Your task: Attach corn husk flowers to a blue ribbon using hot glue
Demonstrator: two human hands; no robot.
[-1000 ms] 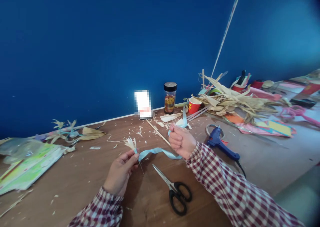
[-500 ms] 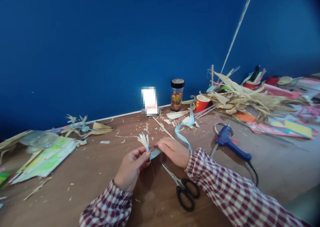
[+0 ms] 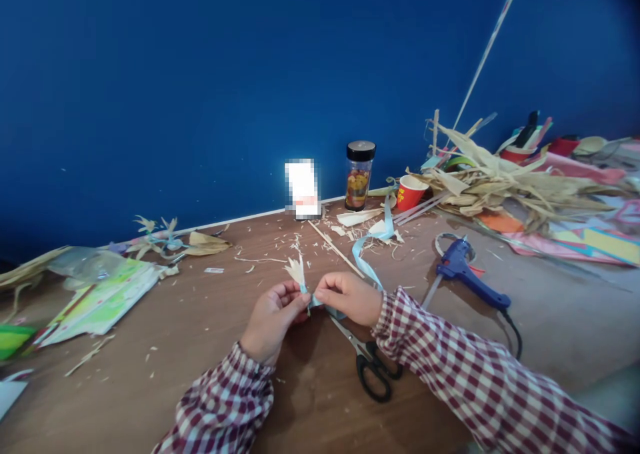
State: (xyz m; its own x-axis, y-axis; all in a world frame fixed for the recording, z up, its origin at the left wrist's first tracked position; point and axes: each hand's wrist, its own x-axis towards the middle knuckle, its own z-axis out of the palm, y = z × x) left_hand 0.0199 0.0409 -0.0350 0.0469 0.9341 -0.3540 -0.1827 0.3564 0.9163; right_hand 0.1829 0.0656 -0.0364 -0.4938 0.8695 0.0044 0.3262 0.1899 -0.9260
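My left hand (image 3: 274,316) pinches a small fringed corn-husk piece (image 3: 297,271) that stands up from its fingertips. My right hand (image 3: 350,297) is closed on a light blue ribbon (image 3: 367,267) right beside the husk, fingertips almost touching the left hand's. The ribbon trails back over the wooden table (image 3: 200,374) toward husk scraps. Black-handled scissors (image 3: 367,364) lie on the table just under and in front of my right wrist.
A blue glue gun (image 3: 470,281) lies to the right. At the back stand a jar (image 3: 359,176), a red paper cup (image 3: 411,193) and a heap of dried corn husks (image 3: 505,184). Green paper sheets (image 3: 95,304) and finished husk flowers (image 3: 165,237) lie at the left.
My right hand has come in from the right along the ribbon until it meets the left hand at the husk piece. The view has shifted slightly.
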